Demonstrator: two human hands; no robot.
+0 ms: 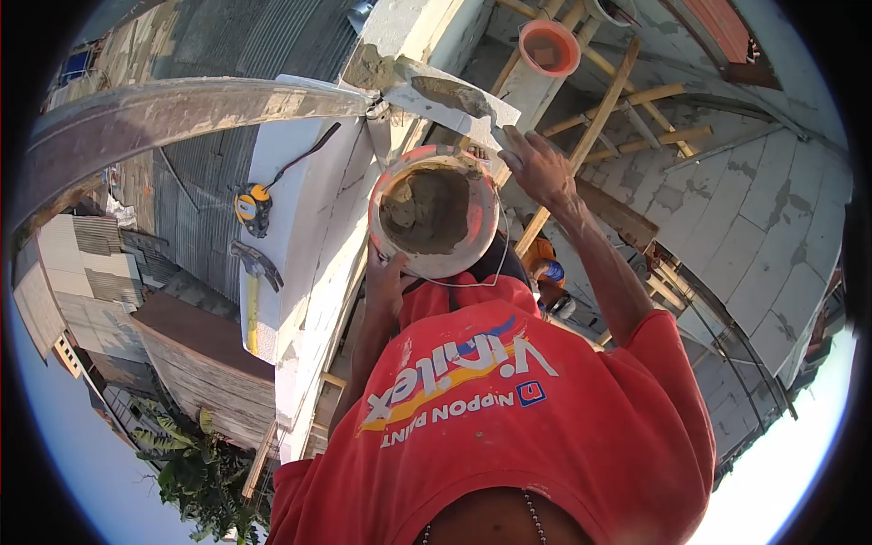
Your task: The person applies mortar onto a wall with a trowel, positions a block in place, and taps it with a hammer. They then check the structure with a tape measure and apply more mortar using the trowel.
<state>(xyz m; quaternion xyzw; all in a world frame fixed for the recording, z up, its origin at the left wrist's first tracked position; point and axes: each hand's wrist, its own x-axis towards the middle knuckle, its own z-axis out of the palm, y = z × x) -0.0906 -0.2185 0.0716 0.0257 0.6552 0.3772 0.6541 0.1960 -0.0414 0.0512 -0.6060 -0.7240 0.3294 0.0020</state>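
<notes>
My left hand (pixel 387 286) grips the near left side of a bucket (pixel 383 254), its thumb by the rim. Wet grey mortar (pixel 431 209) fills part of the bucket, and its thin wire handle hangs toward my shirt. My right hand (pixel 543 170) is closed around a trowel (pixel 502 145), mostly hidden by my fingers. The trowel is at the end of a pale block (pixel 504 113) that has a patch of mortar (pixel 450 94) spread on it, just beyond the bucket.
On a white ledge (pixel 291 154) at left lie a yellow-and-black reel (pixel 253 207) and a hammer (pixel 258 263). A curved beam (pixel 209 98) crosses the upper left. An orange bucket (pixel 548 48) stands beyond wooden poles (pixel 610 118). Below, another person (pixel 542 259) is partly visible.
</notes>
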